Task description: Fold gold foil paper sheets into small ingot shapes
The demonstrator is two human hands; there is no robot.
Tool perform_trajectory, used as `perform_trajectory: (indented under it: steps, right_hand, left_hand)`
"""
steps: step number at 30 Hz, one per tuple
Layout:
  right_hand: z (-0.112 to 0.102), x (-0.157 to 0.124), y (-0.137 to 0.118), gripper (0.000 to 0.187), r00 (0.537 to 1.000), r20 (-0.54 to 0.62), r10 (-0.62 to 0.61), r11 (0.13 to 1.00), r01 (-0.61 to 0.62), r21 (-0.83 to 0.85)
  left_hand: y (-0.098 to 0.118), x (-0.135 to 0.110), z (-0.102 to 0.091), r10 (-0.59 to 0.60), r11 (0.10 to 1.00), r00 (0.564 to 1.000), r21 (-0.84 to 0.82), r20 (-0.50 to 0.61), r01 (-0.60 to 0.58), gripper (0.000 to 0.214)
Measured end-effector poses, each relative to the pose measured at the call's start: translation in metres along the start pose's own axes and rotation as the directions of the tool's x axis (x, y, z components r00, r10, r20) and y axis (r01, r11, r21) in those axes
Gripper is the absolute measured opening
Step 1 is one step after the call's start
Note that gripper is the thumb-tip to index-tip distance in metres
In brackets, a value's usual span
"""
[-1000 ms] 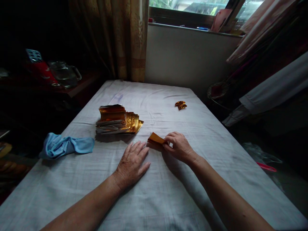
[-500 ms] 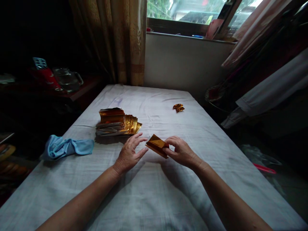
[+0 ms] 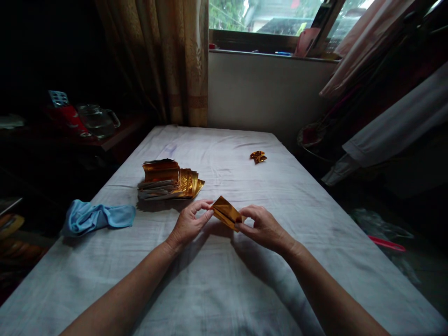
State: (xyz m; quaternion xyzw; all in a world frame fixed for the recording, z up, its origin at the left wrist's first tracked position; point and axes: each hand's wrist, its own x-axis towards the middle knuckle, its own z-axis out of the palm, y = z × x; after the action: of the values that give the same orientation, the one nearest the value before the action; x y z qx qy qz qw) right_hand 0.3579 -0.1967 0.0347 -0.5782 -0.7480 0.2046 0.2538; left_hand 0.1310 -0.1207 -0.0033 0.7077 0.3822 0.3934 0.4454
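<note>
A folded sheet of gold foil paper (image 3: pixel 226 211) is held between my two hands, just above the white cloth. My left hand (image 3: pixel 191 221) pinches its left corner between thumb and fingers. At the opposite end, my right hand (image 3: pixel 261 226) grips the paper with thumb and forefinger. A stack of gold foil paper (image 3: pixel 164 179) lies beyond my left hand, some sheets fanned out to the right. Farther back on the right sit small folded gold pieces (image 3: pixel 258 157).
The surface under my hands is covered by a white sheet (image 3: pixel 224 289). A crumpled blue cloth (image 3: pixel 100 217) lies at its left edge. On a dark side table stands a glass mug (image 3: pixel 96 121). Clothes (image 3: pixel 395 126) hang along the right, and a curtain (image 3: pixel 185 65) is at the back.
My left hand's spread fingers have closed on the left corner of the folded paper. My right hand still holds the other end, and the view has shifted slightly.
</note>
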Motion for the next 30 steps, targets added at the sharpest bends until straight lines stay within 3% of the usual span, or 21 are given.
perform_trajectory:
  steps: [13, 23, 30]
  right_hand:
    - [0.0034, -0.0043, 0.0008, 0.008, 0.998, 0.006, 0.063, 0.994, -0.064, 0.084]
    - [0.0056, -0.0066, 0.0044, 0.008, 0.994, -0.016, 0.105, 0.983, -0.101, 0.156]
    - [0.0095, -0.0072, 0.009, 0.009, 0.988, -0.036, 0.15, 0.951, -0.134, 0.277]
  left_hand:
    - [0.0018, 0.0045, 0.0025, -0.053, 0.998, 0.999, -0.021, 0.006, 0.053, 0.027]
    - [0.009, 0.0055, 0.0008, -0.074, 0.995, 0.996, -0.066, 0.058, 0.078, 0.027]
    - [0.0065, 0.0091, -0.0051, -0.073, 0.995, 0.989, -0.062, 0.125, 0.081, 0.038]
